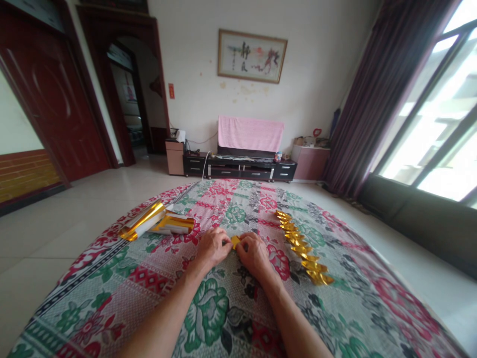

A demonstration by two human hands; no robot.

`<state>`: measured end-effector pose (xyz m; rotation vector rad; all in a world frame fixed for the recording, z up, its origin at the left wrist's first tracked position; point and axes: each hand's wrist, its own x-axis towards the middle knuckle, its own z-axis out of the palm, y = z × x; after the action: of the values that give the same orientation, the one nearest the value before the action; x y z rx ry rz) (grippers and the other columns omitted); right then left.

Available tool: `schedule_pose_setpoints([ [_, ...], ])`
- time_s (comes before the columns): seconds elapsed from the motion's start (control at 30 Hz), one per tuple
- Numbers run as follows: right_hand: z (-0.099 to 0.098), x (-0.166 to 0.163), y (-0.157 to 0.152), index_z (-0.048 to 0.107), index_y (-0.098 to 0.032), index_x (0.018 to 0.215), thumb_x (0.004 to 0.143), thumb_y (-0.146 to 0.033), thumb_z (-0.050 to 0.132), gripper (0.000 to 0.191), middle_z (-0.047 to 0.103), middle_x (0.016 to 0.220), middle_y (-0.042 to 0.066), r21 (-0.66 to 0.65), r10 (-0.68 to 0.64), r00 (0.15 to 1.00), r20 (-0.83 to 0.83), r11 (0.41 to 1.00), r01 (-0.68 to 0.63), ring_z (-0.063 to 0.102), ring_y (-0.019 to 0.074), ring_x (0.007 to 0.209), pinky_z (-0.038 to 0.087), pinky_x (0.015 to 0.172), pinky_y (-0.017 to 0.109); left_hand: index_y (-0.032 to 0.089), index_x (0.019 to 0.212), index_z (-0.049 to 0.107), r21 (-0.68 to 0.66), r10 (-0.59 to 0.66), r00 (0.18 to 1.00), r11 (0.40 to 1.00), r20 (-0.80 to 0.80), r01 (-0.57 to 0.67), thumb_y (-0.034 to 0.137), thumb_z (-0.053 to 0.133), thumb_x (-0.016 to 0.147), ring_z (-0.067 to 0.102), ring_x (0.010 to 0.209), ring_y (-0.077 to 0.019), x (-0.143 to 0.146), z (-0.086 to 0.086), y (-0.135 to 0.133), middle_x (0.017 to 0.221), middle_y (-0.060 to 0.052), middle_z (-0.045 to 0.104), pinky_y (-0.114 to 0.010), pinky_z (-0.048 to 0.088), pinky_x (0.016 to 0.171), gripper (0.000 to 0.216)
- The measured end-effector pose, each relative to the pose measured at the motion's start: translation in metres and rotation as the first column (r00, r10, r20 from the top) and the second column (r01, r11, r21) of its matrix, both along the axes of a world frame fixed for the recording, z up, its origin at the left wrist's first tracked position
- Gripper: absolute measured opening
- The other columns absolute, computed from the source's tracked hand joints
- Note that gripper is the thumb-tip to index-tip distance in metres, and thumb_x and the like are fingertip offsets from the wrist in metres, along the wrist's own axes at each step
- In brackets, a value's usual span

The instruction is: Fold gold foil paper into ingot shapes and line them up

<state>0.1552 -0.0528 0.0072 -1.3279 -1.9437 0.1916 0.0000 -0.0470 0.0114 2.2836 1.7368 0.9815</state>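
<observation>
A small piece of gold foil paper (pixel 235 241) is pinched between my two hands over a floral cloth (pixel 208 308). My left hand (pixel 213 247) grips its left side with fingers curled. My right hand (pixel 253 252) is closed on its right side. Only a small yellow corner shows between the fingers. To the right lies a row of several folded gold paper pieces (pixel 302 247), running away from me. To the left rest loose gold foil sheets (pixel 158 223), partly curled.
The floral cloth covers a wide surface in front of me. A tiled floor (pixel 93 199) surrounds it. A dark TV cabinet (pixel 242 169) with a pink cloth stands at the far wall. Curtains and large windows (pixel 428 139) are at the right, a dark red door (pixel 52 99) at the left.
</observation>
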Motion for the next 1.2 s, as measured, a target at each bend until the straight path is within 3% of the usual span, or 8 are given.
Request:
schedule_pose_setpoints([
  [0.37,0.000,0.003,0.002,0.061,-0.017,0.065,0.075,-0.019,0.055,0.012,0.064,0.088,0.005,0.016,0.036,0.999,-0.017,0.999,-0.036,0.058,0.0139,0.083,0.041,0.080,0.025,0.020,0.067,0.065,0.032,0.038,0.998,0.999,-0.050,-0.036,0.021,0.059,0.070,0.054,0.084,-0.0176,0.005,0.000,-0.004,0.082,-0.004,0.061,-0.031,0.040,0.081,0.006],
  [0.7,0.003,0.004,0.002,0.062,-0.019,0.070,0.071,-0.019,0.060,0.002,0.062,0.091,0.004,-0.050,0.043,0.999,0.009,0.998,-0.042,0.056,0.0158,0.085,0.041,0.079,0.027,0.020,0.068,0.065,0.012,0.043,0.998,0.999,-0.047,-0.042,0.022,0.061,0.069,0.053,0.087,-0.0178,0.005,-0.001,-0.004,0.084,-0.003,0.060,-0.030,0.039,0.083,0.005],
  [0.97,0.003,0.011,0.005,0.060,-0.019,0.076,0.070,-0.014,0.057,0.008,0.062,0.089,0.004,-0.057,0.119,0.993,0.009,0.991,-0.118,0.055,0.0162,0.085,0.040,0.079,0.028,0.020,0.068,0.066,0.000,0.049,0.998,0.999,-0.049,-0.049,0.022,0.060,0.068,0.053,0.086,-0.0182,0.005,0.000,-0.004,0.084,-0.003,0.060,-0.031,0.039,0.082,0.005],
  [1.2,0.001,0.005,0.000,0.059,-0.020,0.076,0.073,-0.023,0.058,0.004,0.060,0.091,0.004,-0.034,0.021,0.999,0.050,0.999,-0.019,0.054,0.0173,0.086,0.038,0.077,0.027,0.020,0.067,0.065,0.018,0.043,0.998,0.999,-0.051,-0.042,0.020,0.059,0.069,0.053,0.083,-0.0174,0.005,-0.001,-0.003,0.081,-0.003,0.060,-0.030,0.039,0.080,0.006],
])
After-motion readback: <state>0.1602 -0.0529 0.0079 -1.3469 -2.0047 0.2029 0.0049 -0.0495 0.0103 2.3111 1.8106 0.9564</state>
